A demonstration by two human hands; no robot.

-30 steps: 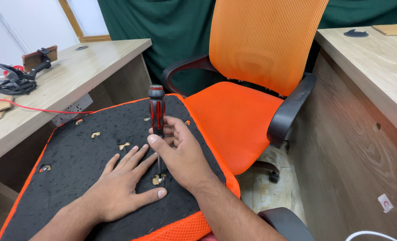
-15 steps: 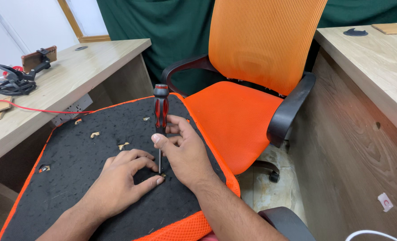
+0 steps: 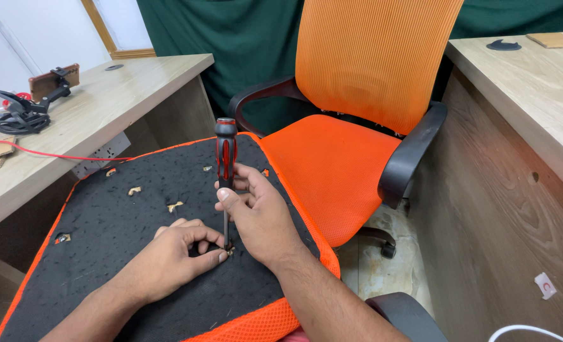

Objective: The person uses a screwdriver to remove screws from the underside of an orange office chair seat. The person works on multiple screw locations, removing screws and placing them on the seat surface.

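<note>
A red and black screwdriver [image 3: 225, 154] stands upright with its tip down on a black felt-covered panel edged in orange [image 3: 116, 266]. My right hand [image 3: 256, 215] is closed around the lower handle and shaft. My left hand [image 3: 173, 253] lies on the panel with thumb and forefinger pinched around the tip, where a small brass fitting [image 3: 230, 251] sits. More brass fittings [image 3: 175, 206] are scattered over the panel's far side.
An orange mesh office chair [image 3: 357, 95] with black armrests stands just behind the panel. A wooden desk [image 3: 104, 107] at left holds cables and a phone on a stand [image 3: 53, 79]. Another wooden desk [image 3: 535, 101] is on the right. A power strip [image 3: 101, 158] hangs beside the left desk.
The screwdriver has swung upright and its tip has settled on the fitting. My left hand has gone from lying flat to pinching around the tip.
</note>
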